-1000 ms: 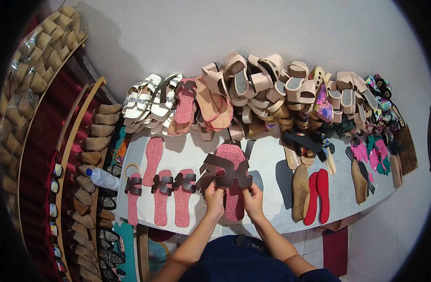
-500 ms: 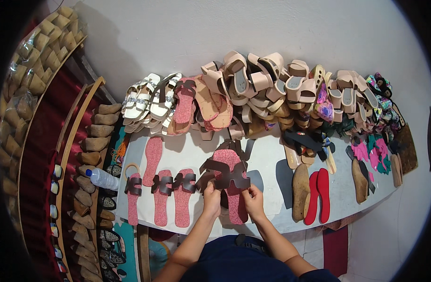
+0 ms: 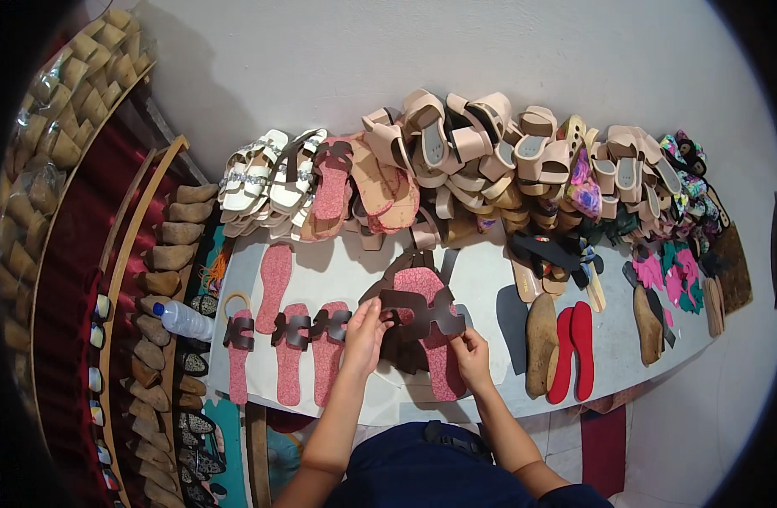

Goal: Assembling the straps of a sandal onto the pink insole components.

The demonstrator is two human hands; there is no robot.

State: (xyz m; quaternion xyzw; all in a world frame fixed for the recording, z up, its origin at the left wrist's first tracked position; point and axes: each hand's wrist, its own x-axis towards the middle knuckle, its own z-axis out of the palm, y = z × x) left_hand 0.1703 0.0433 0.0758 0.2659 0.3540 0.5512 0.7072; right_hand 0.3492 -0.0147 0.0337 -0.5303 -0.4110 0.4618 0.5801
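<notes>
A dark brown sandal upper with cut-out notches is held over a pink speckled insole at the middle of the table. My left hand is at the upper's left end, its fingertips closed on that edge. The upper's lower right corner is pinched between the thumb and fingers of my right hand. More dark brown pieces lie under and beside the insole, partly hidden. To the left, pink insoles lie in a row with brown uppers across them.
Beige heeled sandals and white sandals are piled along the wall. On the right of the table lie a wooden shoe last and red insoles. A water bottle and racks of lasts stand left.
The brown upper has moved slightly up and right and tilted. My left hand has shifted left and up along its end; my right hand has moved a little right.
</notes>
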